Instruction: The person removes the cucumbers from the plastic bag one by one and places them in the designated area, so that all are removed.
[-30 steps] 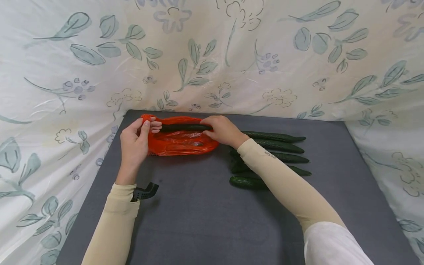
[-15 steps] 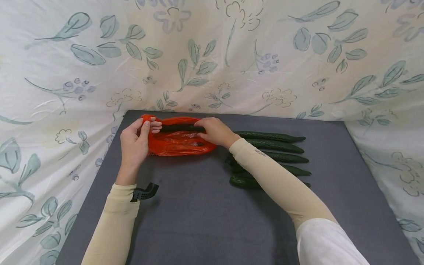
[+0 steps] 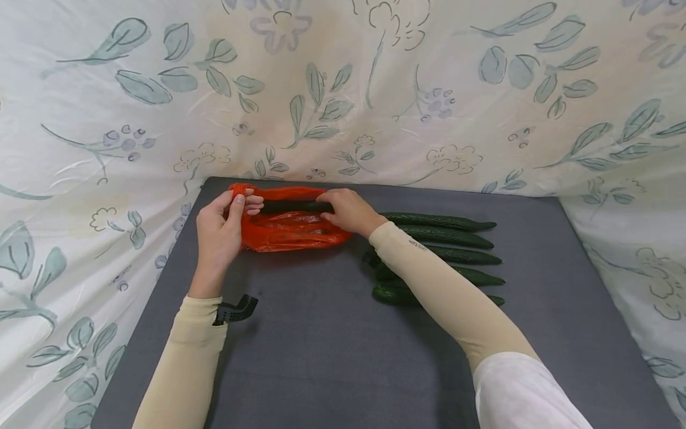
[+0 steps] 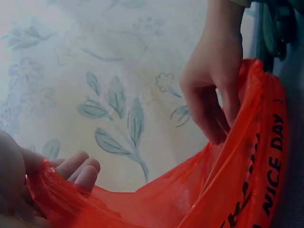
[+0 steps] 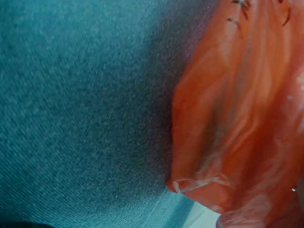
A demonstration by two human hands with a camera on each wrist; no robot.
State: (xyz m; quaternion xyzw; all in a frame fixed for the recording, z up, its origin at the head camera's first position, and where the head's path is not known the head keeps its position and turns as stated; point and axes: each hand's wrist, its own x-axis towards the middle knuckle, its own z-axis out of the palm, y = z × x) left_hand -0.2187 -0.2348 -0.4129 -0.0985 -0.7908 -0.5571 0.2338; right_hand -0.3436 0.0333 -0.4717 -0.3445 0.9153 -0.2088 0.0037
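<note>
My left hand [image 3: 220,229] pinches the gathered left edge of a red plastic bag [image 3: 295,235] lying near the table's far side. A dark green cucumber [image 3: 295,206] lies lengthwise in the bag's opening, its left end by my left fingers. My right hand [image 3: 351,211] grips its right end, reaching down into the bag. In the left wrist view, the right hand [image 4: 213,90] dips its fingertips behind the bag's rim, so the cucumber is hidden there. Black lettering runs along the bag [image 4: 270,166]. In the right wrist view, the bag [image 5: 228,133] shows a dark shape through its wall.
Several cucumbers [image 3: 450,234] lie side by side to the right of the bag, partly behind my right forearm. The grey table [image 3: 321,357] meets a floral cloth [image 3: 343,89] at its back and sides. A black mount [image 3: 236,311] juts from my left wrist.
My right hand has shifted slightly left along the bag, and less of the cucumber shows between my hands. My left hand keeps its place on the bag's edge.
</note>
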